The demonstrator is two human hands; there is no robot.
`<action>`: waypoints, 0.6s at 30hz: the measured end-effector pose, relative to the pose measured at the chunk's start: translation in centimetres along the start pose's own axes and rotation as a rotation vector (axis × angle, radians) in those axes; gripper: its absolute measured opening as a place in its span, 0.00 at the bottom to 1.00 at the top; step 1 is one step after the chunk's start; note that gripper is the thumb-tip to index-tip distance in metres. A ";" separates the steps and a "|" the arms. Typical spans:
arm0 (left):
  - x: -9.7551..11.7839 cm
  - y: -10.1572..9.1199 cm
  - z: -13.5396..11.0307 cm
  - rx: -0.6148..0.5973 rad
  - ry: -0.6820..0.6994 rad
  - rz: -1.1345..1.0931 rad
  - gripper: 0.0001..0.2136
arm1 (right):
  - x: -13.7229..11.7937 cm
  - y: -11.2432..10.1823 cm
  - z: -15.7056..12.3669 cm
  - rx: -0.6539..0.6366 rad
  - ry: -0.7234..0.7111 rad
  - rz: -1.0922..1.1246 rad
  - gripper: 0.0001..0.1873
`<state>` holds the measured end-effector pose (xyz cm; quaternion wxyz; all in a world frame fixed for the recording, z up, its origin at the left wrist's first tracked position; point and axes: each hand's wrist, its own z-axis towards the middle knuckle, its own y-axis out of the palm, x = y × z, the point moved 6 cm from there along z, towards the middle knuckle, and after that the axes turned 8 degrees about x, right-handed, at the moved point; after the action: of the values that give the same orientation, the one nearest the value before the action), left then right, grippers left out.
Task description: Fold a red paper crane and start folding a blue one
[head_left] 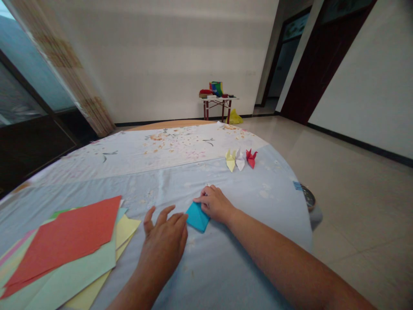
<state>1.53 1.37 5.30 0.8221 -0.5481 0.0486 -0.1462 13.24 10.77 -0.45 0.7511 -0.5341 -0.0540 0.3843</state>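
Just below the centre of the frame, a small folded piece of blue paper (pixel 197 218) lies flat on the cloth (pixel 222 271) of the round worktop (pixel 180 124). It is bright, even blue, folded into a compact, angular shape with one corner pointing down the frame and another to the left; faint crease lines run across its face, and its right side is partly covered.

At its right, the right hand (pixel 217 204) has its grip mostly closed, fingers curled and the forefinger reaching to the upper corner of the paper; whether it pinches the sheet or only presses on it, I cannot tell. At its left, the left hand (pixel 166 237) has a looser, half-open grip, with some fingers raised and spread, while the fingertips nearest the paper meet its left corner; any pinch there is hidden.

Right of centre, farther up, stand yellow (pixel 230 161), white (pixel 240 160) and red folded paper figures (pixel 251 159). Lower left lies a pile of coloured sheets (pixel 71 241), red uppermost.
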 end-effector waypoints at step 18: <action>0.8 4.0 0.3 -0.090 -0.008 -0.057 0.14 | 1.7 -2.9 -0.8 -0.011 0.004 0.118 0.12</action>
<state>3.07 2.83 1.76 0.7925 -0.5860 0.0364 -0.1649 16.34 10.87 1.13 0.7243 -0.5414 -0.0230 0.4263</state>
